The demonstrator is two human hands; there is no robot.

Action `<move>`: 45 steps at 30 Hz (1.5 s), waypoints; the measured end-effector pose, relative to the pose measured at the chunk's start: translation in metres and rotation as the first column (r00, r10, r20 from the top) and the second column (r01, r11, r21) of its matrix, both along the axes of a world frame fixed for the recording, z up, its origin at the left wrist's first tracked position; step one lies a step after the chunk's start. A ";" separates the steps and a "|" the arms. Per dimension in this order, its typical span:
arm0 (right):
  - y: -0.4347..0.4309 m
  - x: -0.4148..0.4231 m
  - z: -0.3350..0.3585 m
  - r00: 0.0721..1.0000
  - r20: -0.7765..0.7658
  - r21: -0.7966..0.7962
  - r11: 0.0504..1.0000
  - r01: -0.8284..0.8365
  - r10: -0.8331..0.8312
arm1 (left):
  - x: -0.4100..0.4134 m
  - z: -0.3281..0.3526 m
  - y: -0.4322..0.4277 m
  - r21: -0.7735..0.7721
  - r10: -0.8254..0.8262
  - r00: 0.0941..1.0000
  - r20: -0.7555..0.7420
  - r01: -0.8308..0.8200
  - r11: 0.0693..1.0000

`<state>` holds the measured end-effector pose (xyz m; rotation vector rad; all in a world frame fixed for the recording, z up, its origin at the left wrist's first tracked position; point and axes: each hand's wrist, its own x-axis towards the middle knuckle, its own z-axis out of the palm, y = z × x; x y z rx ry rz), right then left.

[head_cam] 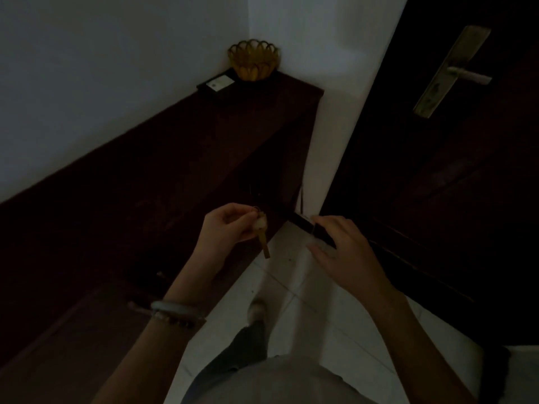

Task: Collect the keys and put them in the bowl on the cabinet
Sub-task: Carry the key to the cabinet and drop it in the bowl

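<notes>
The scene is dim. My left hand [230, 225] is closed on a key [263, 243] with a ring and a pale tag; its brass blade hangs down below my fingers. To its right, my right hand [341, 252] has its fingers spread, its fingertips near a dark skirting strip at the wall's foot, and nothing shows in it. An amber scalloped glass bowl [253, 60] stands in the far corner on top of the dark wooden cabinet [175, 170], well above and beyond both hands. I cannot see inside the bowl.
A dark flat item with a white label [218, 83] lies on the cabinet just left of the bowl. A dark door [437, 185] with a metal lever handle [463, 72] stands at the right. White floor tiles [291, 275] and my foot [256, 310] are below.
</notes>
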<state>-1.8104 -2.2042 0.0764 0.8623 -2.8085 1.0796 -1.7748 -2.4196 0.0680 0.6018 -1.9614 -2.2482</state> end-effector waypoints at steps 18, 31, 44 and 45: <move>-0.082 -0.191 0.010 0.998 -0.019 -0.039 0.998 0.051 -0.052 | -0.210 0.015 -0.081 -0.059 -0.092 0.994 -0.064 0.088 0.994; -0.094 -0.359 0.022 0.994 -0.077 -0.029 0.996 -0.083 0.081 | -0.358 0.024 -0.091 -0.081 0.035 0.995 -0.092 -0.042 0.996; -0.120 -0.474 0.046 0.951 -0.178 -0.024 0.965 -0.260 0.252 | -0.463 0.058 -0.145 -0.109 0.245 0.959 -0.139 -0.261 0.959; -0.122 -0.478 0.048 0.950 -0.178 -0.024 0.965 -0.263 0.255 | -0.470 0.060 -0.152 -0.135 0.261 0.955 -0.141 -0.280 0.951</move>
